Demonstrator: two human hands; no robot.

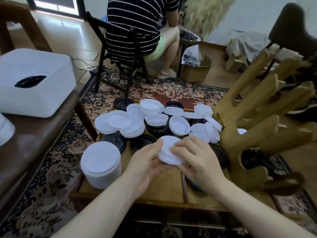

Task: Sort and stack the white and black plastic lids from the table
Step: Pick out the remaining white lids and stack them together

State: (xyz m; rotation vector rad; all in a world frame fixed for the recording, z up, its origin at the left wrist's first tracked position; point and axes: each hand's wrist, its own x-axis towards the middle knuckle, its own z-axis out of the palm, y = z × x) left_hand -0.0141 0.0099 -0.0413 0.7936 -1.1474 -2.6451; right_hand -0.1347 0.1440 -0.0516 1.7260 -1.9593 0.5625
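Note:
A small stack of white lids [167, 148] is held over the low wooden table [164, 188]. My left hand [145, 162] cups it from below and the left. My right hand [193, 157] grips it from the right, fingers curled over its top. Beyond my hands lies a loose heap of white lids [154, 117] mixed with black lids [123, 103]. A tall stack of white lids [101, 164] stands at the table's near left corner. A black lid [114, 140] lies just behind that stack.
A white bin [34, 81] holding black lids sits on a brown bench at the left. A carved wooden stand [260, 117] rises at the table's right edge. A person sits on a dark chair [120, 66] beyond the table, on a patterned rug.

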